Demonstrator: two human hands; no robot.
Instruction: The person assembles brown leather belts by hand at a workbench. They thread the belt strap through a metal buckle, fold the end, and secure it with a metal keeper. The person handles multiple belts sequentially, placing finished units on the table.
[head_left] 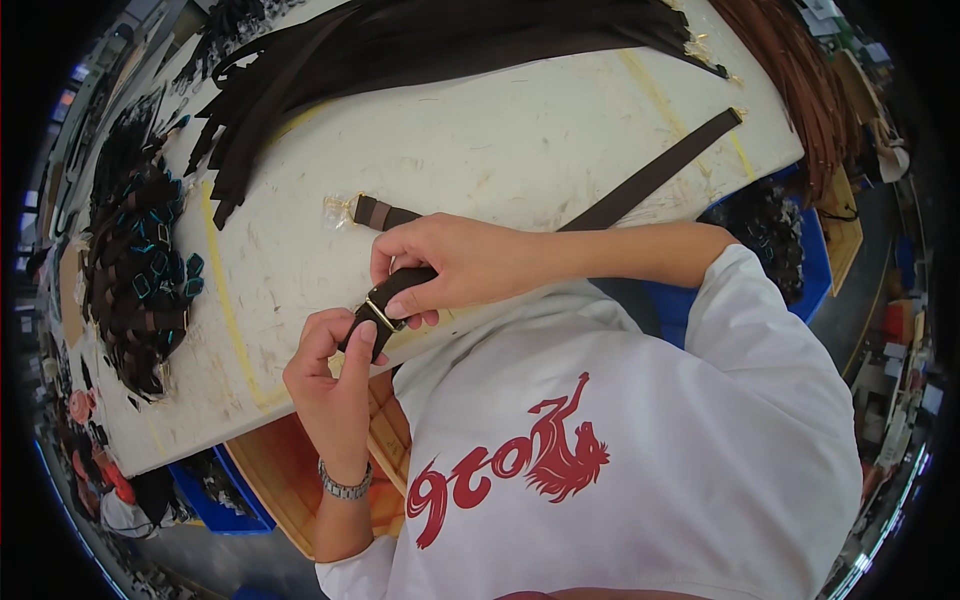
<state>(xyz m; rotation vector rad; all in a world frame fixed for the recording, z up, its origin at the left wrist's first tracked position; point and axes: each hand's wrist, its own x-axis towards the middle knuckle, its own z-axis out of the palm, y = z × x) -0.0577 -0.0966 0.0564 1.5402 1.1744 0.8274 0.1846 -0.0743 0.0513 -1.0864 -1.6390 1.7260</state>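
strap (410,278), dark brown, flat, fitted with a gold-toned rectangular buckle (381,314); location: held up in both hands at the near edge of the worktable (480,140), in front of the wearer's body.

left hand (335,362): pinching the strap on the near side of the buckle, thumb pressed on its face, fingers curled; silver-toned link watch (345,482) at the wrist.

right hand (438,265): grasping the strap on the far side of the buckle, thumb laid close to the metal frame, fingers bent; forearm entering from the right.

strap end (402,217), dark brown, just beyond the right hand, with keeper loop (373,213) and gold-toned clasp (346,209) partly in clear film.

strap length (655,178), dark brown, slanting from behind the right forearm to a gold-toned fitting (738,114); whether either joins the held piece, i cannot tell from here.

strap bundle (430,50), dark brown, laid along the far side.

strap row (785,85), reddish brown, draped over the right side.

heap (140,270), dark pieces with teal-edged hardware, at left.

bin (815,255), blue plastic, right, containing dark pieces.

crate (275,465), orange-yellow, below the near edge.

t-shirt (680,410), white, red print, on the wearer.
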